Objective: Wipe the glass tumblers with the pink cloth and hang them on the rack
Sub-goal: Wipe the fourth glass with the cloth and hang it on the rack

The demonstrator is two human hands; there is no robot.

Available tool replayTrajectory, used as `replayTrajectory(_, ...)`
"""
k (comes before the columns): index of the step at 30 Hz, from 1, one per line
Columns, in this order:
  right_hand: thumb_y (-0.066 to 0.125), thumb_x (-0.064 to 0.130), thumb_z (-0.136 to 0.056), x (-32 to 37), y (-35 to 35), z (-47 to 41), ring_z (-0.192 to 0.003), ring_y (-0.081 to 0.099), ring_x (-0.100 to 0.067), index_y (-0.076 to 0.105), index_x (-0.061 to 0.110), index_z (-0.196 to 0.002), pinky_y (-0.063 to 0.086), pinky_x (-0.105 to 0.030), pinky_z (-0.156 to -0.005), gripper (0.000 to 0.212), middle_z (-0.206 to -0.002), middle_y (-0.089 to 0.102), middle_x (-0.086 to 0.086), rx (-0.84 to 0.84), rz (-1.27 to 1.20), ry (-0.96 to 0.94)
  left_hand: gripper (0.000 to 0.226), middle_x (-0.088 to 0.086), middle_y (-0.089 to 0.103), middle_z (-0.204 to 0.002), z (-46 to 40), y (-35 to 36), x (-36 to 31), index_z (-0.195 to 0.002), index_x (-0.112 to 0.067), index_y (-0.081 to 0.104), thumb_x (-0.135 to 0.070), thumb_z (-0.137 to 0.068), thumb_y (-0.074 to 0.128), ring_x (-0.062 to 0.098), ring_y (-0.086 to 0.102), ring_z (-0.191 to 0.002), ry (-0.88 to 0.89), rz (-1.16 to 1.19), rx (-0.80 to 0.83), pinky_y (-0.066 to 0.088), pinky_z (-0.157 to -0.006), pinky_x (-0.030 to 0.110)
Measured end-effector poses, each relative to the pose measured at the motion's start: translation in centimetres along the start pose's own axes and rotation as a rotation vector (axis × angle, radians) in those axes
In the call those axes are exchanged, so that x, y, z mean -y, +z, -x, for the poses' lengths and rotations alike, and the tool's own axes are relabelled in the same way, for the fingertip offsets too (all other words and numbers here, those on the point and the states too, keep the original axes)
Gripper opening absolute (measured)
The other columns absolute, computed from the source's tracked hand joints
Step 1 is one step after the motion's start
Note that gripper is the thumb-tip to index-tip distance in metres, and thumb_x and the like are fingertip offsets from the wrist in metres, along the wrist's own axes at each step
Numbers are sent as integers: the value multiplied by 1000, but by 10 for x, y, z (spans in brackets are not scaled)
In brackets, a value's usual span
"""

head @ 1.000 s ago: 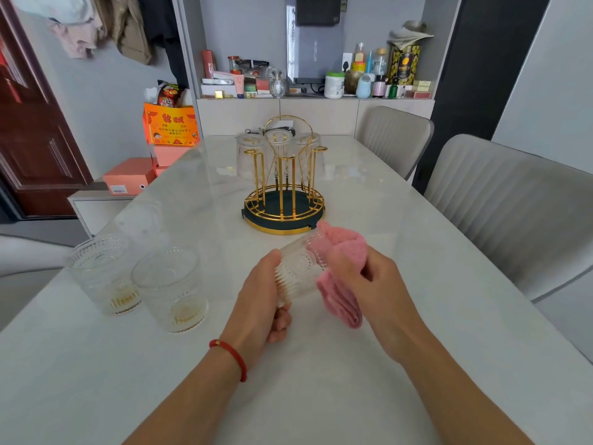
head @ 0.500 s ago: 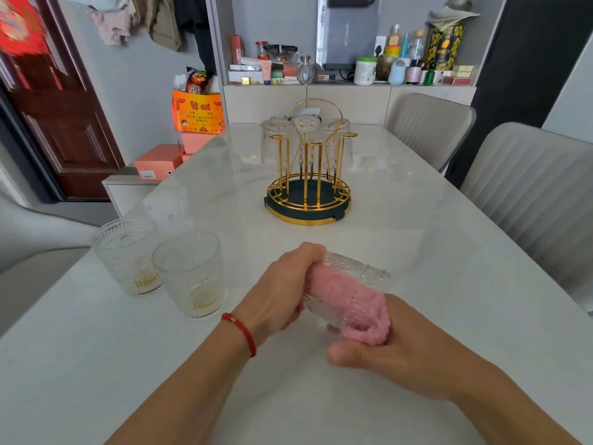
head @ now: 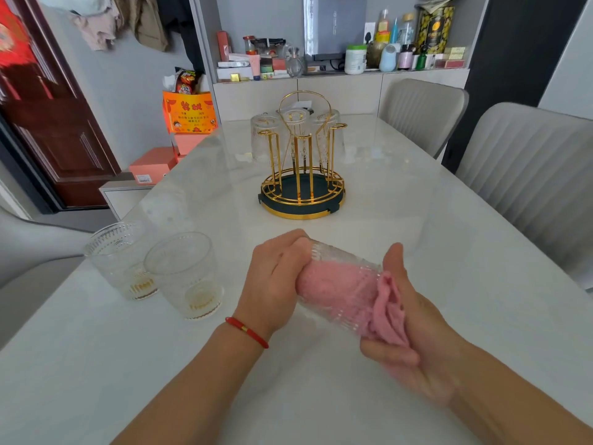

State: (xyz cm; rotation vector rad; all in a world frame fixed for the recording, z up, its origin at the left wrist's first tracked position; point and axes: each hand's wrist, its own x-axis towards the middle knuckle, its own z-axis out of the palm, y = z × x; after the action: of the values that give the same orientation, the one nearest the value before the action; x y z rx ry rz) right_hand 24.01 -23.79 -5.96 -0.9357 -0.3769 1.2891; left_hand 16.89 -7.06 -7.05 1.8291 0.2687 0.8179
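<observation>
The left hand curls round the base end of a ribbed glass tumbler held on its side above the table, while the right hand grips the pink cloth, most of it stuffed into the tumbler's mouth with a fold bunched out over the rim. This looks like the wiping step, done on the inside of the glass. At about ten o'clock from the hands, two more tumblers stand upright and close together, apparently waiting their turn. Farther off at twelve o'clock stands the gold rack, with three glasses upside down on its far pegs and the near pegs bare. Next, I judge, the cloth must come out, then the tumbler must be inverted and lowered squarely over a free near peg.
</observation>
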Motion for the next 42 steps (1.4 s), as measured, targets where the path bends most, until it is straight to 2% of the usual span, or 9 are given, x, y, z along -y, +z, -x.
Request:
replayTrajectory(5, 17, 86, -73, 5, -3, -1, -25, 35, -9, 49, 17, -39, 32, -15, -34, 82, -37, 39, -2, -111, 502, -209, 41, -2, 48, -65, 3, -5, -3, -86, -21, 61, -56, -74, 41, 12, 42, -54, -123, 18, 123, 30, -49, 29)
replayTrajectory(10, 29, 91, -74, -10, 1, -4, -45, 53, -9, 55, 34, -49, 45, -20, -38, 68, -50, 55, 11, -57, 938, -391, 54, 13, 42, -59, 3, -9, -16, -91, -18, 62, -68, -90, 42, 17, 31, -37, -660, 171, 227, 16, -47, 20)
replayTrajectory(16, 27, 79, -73, -24, 8, -9, -25, 30, -13, 52, 10, -50, 30, -16, -34, 78, -40, 35, -6, -176, 401, -238, 37, -7, 51, -56, 2, 9, -6, -77, -7, 67, -24, -101, 45, 8, 40, -41, -425, 52, -136, 26, -35, 19)
replayTrajectory(22, 51, 73, -75, -14, 1, -13, -24, 36, -5, 77, 3, -98, 30, -13, -23, 78, -108, 68, -12, 101, -347, -82, 42, 5, 68, -94, 4, 3, 5, -94, -11, 70, -33, -98, 34, 28, 62, -87, 152, 32, -72, 50, -73, 36)
replayTrajectory(26, 18, 93, -72, -2, -7, -7, -23, 31, -13, 60, 10, -50, 31, -16, -32, 95, -40, 44, -9, -111, 478, -212, 48, 5, 57, -72, 0, -6, -7, -106, -24, 72, -41, -85, 33, 20, 48, -57, -336, 110, 198, 40, -54, 24)
replayTrajectory(30, 24, 94, -72, -13, -2, -6, -31, 42, -7, 48, 12, -45, 38, -21, -31, 89, -42, 51, 2, -105, 857, -390, 51, 4, 42, -56, 2, -8, -10, -102, -19, 76, -46, -106, 34, 12, 27, -35, -603, 63, 235, 21, -43, 15)
replayTrajectory(34, 16, 84, -78, -25, 8, -7, -29, 34, -14, 46, 16, -39, 36, -21, -36, 85, -35, 38, -2, -233, 616, -285, 45, -1, 64, -73, -2, 1, -2, -90, -11, 78, -17, -105, 36, 2, 52, -42, -384, -28, 27, 31, -36, 12)
replayTrajectory(39, 47, 79, -77, -26, 5, -13, -24, 29, -7, 68, 0, -100, 23, -14, -25, 85, -85, 49, -20, -90, -178, -65, 48, 5, 77, -96, 0, -4, 19, -92, -20, 81, -40, -95, 37, 27, 72, -93, -30, 57, -64, 59, -75, 40)
replayTrajectory(42, 52, 74, -77, -20, 1, -15, -21, 32, -5, 75, 3, -84, 27, -14, -22, 75, -84, 65, -9, 25, -331, -86, 55, 11, 75, -96, 1, -4, 20, -109, -13, 77, -45, -98, 33, 33, 71, -92, 116, 94, -23, 60, -80, 45)
